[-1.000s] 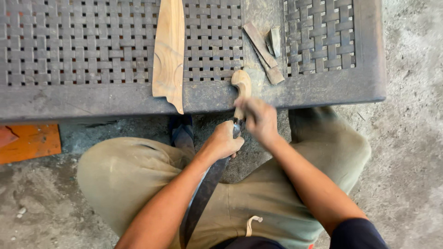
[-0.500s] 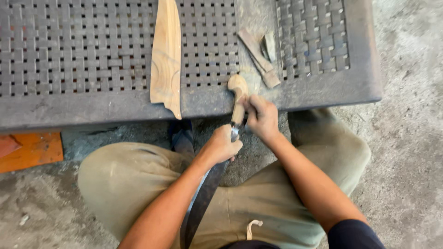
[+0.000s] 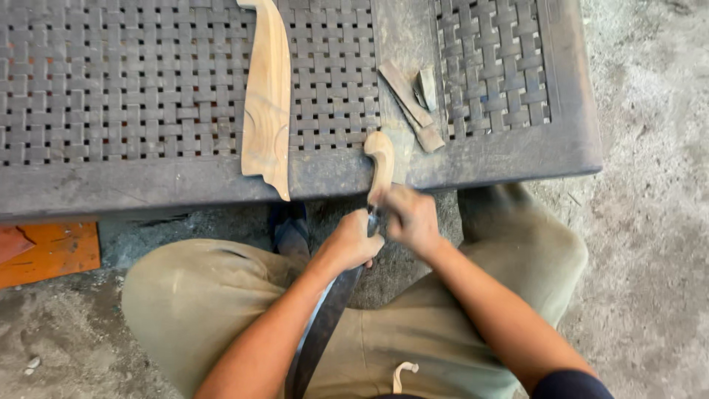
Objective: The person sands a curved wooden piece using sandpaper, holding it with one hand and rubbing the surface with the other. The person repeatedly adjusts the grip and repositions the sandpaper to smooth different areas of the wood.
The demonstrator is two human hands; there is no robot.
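Fitting a wooden handle onto a long dark blade, looks like mid-job

Head view: the left hand (image 3: 353,242) is closed around the blade (image 3: 325,325) near its top, and the right hand (image 3: 410,219), a bit blurry, is wrapped around the base of the curved wooden handle (image 3: 382,159), which sticks up toward 12 o'clock over the woven bench (image 3: 473,159) edge. The handle looks seated but probably not finished. At 10 o'clock lies a carved sheath blank (image 3: 267,103), seemingly still rough; at 1 o'clock, some wood scraps (image 3: 410,100).
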